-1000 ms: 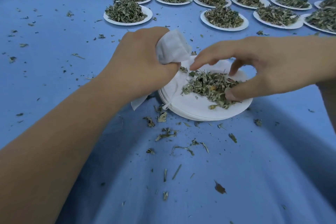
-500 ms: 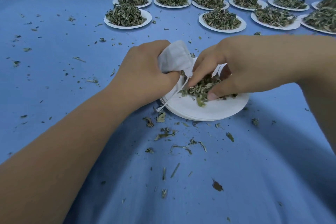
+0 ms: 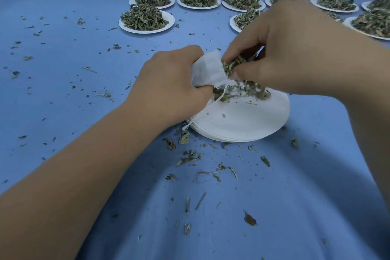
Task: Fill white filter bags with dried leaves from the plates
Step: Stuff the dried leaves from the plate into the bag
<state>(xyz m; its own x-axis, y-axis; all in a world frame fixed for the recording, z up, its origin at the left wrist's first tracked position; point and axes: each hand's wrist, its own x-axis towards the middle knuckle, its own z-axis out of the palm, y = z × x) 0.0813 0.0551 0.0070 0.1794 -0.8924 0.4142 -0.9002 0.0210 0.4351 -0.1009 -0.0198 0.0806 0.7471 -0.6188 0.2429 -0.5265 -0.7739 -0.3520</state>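
Note:
My left hand (image 3: 168,86) grips a white filter bag (image 3: 207,70) above the left rim of a stack of white paper plates (image 3: 242,122). The bag's drawstring (image 3: 202,113) hangs down over that rim. My right hand (image 3: 291,48) pinches a bunch of dried leaves (image 3: 231,66) and holds it at the bag's mouth. A small remainder of dried leaves (image 3: 242,92) lies on the far part of the top plate, partly under my right hand.
Several white plates heaped with dried leaves stand in two rows at the back, such as one at back left (image 3: 146,20) and one at the right edge (image 3: 373,23). Leaf crumbs (image 3: 190,157) are scattered over the blue cloth (image 3: 63,69), thickest in front of the plate stack.
My right hand gathered leaves off the top plate, closed on a bunch and lifted it left to the bag's mouth. The pile on the plate shrank. My left hand kept holding the bag.

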